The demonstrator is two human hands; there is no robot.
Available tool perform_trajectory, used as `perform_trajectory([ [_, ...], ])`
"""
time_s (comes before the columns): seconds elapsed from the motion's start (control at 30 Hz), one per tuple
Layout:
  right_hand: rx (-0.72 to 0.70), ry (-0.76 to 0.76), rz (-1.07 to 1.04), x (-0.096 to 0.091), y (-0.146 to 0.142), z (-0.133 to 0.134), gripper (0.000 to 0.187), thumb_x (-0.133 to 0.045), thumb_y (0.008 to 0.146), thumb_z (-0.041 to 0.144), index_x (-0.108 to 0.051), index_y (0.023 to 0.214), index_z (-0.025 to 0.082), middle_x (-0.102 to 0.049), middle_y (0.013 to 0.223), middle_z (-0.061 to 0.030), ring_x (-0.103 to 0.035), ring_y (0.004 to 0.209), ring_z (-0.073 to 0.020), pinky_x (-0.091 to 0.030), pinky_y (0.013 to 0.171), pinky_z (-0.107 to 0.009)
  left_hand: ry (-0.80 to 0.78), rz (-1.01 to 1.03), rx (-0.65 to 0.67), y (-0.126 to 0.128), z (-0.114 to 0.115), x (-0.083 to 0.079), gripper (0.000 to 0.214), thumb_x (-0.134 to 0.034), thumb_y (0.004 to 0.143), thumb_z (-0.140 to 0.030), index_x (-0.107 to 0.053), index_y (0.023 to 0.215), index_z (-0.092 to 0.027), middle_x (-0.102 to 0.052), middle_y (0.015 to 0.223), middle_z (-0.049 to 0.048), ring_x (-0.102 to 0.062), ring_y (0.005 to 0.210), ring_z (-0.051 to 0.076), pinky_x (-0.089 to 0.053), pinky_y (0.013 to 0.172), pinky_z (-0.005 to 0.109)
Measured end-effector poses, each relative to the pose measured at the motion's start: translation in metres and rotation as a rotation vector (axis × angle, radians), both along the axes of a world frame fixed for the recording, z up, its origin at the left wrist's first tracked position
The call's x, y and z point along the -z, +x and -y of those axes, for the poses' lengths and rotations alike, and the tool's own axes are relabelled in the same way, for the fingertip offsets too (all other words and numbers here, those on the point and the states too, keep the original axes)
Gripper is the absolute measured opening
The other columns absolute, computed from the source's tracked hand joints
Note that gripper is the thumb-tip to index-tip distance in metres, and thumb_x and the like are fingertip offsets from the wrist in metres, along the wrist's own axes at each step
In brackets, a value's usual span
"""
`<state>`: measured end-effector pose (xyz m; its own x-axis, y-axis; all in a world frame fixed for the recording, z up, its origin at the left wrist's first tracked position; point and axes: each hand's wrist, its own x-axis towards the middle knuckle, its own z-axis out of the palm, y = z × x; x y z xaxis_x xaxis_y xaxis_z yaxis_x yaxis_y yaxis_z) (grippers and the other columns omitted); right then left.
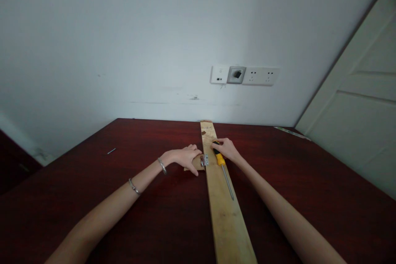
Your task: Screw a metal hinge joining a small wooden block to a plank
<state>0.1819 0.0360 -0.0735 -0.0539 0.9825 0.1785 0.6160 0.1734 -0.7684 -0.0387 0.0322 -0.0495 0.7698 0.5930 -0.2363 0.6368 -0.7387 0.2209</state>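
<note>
A long pale wooden plank lies on the dark red table, running from the wall toward me. A small metal hinge joins its left edge to a small wooden block. My left hand lies over that block, fingers curled down on it. My right hand rests on the plank, fingers closed round the yellow and black handle of a screwdriver. The screwdriver's metal shaft points toward me along the plank.
A small thin dark object, perhaps a nail, lies on the table at the far left. A wall socket panel is above the table. A white door stands at right, with a strip on the table's far right edge.
</note>
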Motion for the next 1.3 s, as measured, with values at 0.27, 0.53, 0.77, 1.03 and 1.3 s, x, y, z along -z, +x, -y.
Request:
perform_trajectory([
  [0.27,-0.018,-0.117,-0.232,0.007,0.005,-0.003,0.038,-0.059,0.071,0.038,-0.072,0.093,0.010,-0.058,0.052,0.0005,-0.038,0.032,-0.0057,-0.029,0.031,-0.018,-0.010,-0.001,-0.001,0.000,0.001,-0.002,0.081,-0.064,0.061,-0.063,-0.045,0.124,-0.014,-0.042,0.116,0.0118,-0.041,0.108,0.028,-0.035,0.094,0.036],
  [0.53,0.065,0.067,-0.493,-0.034,0.005,0.005,0.051,-0.063,0.068,0.042,-0.066,0.108,0.010,-0.066,0.072,-0.0043,-0.046,0.042,-0.0070,-0.035,0.030,-0.017,-0.042,0.026,0.030,-0.002,-0.001,-0.005,0.079,-0.063,0.062,-0.061,-0.048,0.123,-0.014,-0.044,0.111,0.0097,-0.041,0.103,0.025,-0.037,0.091,0.032],
  [0.77,0.151,0.546,-0.524,-0.097,0.001,0.033,0.065,-0.064,0.070,0.046,-0.053,0.127,0.016,-0.066,0.100,-0.0071,-0.061,0.069,-0.0136,-0.052,0.051,-0.023,-0.060,0.037,0.028,-0.003,-0.002,-0.005,0.080,-0.061,0.063,-0.059,-0.047,0.127,-0.015,-0.044,0.112,0.0094,-0.039,0.104,0.025,-0.037,0.090,0.032],
  [1.03,0.162,0.781,-0.358,-0.095,-0.014,0.045,0.061,-0.063,0.075,0.040,-0.049,0.131,0.022,-0.064,0.114,-0.0075,-0.061,0.084,-0.0151,-0.053,0.070,-0.027,-0.056,0.050,0.026,-0.003,-0.002,-0.003,0.077,-0.065,0.062,-0.056,-0.050,0.124,-0.013,-0.044,0.110,0.0102,-0.040,0.104,0.025,-0.037,0.091,0.032],
  [1.3,0.123,0.774,-0.261,-0.082,-0.022,0.044,0.062,-0.062,0.075,0.039,-0.047,0.133,0.020,-0.064,0.111,-0.0079,-0.061,0.078,-0.0147,-0.052,0.058,-0.023,-0.050,0.050,0.014,-0.003,0.000,-0.005,0.078,-0.066,0.061,-0.058,-0.048,0.125,-0.017,-0.045,0.110,0.0094,-0.040,0.105,0.026,-0.037,0.091,0.033],
])
